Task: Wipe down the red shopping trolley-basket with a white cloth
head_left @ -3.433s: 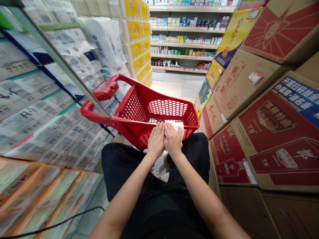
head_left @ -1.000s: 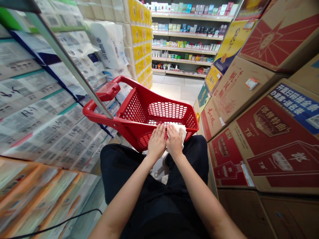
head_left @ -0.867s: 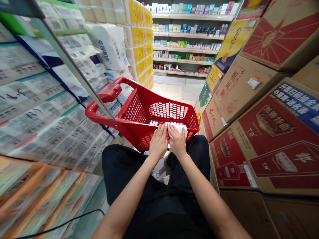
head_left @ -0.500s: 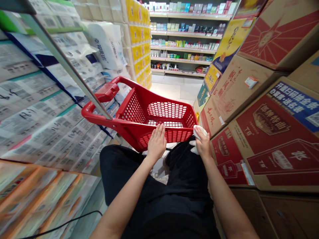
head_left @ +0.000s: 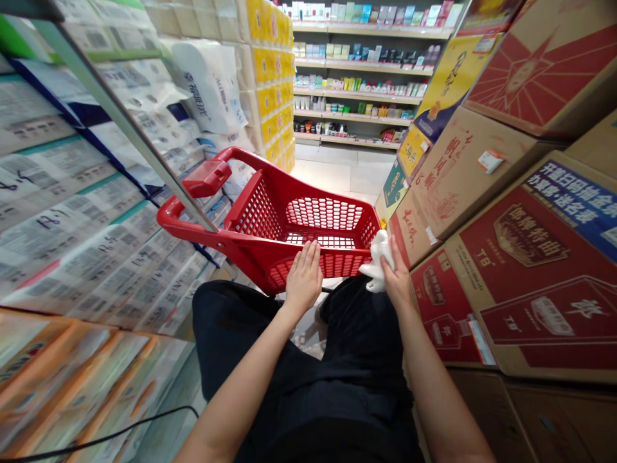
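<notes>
A red plastic shopping basket [head_left: 308,193] with honeycomb holes and a long pull handle [head_left: 120,116] stands in front of my knees. My left hand [head_left: 304,273] lies flat on its near rim, fingers stretched out and together. At the basket's right end, my right hand [head_left: 397,273] holds a crumpled white cloth [head_left: 379,263] between thumb and fingers. The cloth hangs beside the near right corner; whether it touches the rim I cannot tell. Nothing lies in the part of the basket that shows.
Stacked packs of paper rolls [head_left: 96,225] rise on the left, with yellow-and-white packs [head_left: 270,77] farther back. Cartons [head_left: 520,257] are piled close on the right. Shelves of small boxes [head_left: 361,64] stand across the aisle's end. A black cable [head_left: 144,424] runs at lower left.
My right hand has drawn slightly right from the basket's corner, and more of the white cloth now shows. My left hand stays on the rim.
</notes>
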